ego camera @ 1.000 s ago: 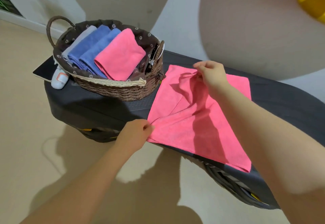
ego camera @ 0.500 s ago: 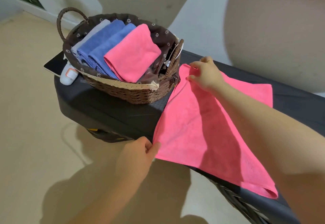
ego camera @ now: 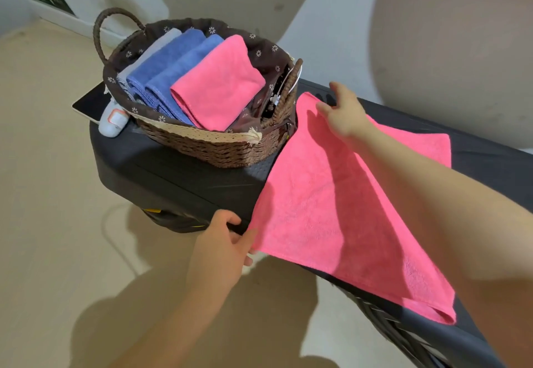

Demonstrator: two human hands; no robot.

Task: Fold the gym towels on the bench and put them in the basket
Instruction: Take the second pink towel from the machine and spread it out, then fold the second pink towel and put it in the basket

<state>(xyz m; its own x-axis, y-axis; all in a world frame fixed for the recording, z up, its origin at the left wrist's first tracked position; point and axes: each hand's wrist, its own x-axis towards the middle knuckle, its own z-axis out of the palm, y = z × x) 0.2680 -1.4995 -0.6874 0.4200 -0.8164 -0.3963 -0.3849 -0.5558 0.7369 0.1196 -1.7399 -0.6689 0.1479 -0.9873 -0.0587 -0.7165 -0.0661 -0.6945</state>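
Observation:
A pink towel point(ego camera: 317, 200), doubled over, lies flat on the black bench point(ego camera: 173, 171) to the right of the wicker basket point(ego camera: 202, 139). My left hand point(ego camera: 222, 246) pinches its near left corner at the bench's front edge. My right hand point(ego camera: 343, 110) rests on the far left corner beside the basket, fingers spread and relaxed. In the basket lie a folded pink towel point(ego camera: 219, 84), two folded blue towels point(ego camera: 173, 61) and a grey one point(ego camera: 155, 50), side by side.
A tablet point(ego camera: 89, 103) and a small white device point(ego camera: 112, 121) lie on the bench end, left of the basket. The basket's handle point(ego camera: 99, 30) sticks up at its far left. Beige floor lies below the bench, a white wall behind.
The towel's upper layer was pulled left and flattened until its edges met. My right hand has let go of the far corner and spread its fingers. The view shifted closer to the basket.

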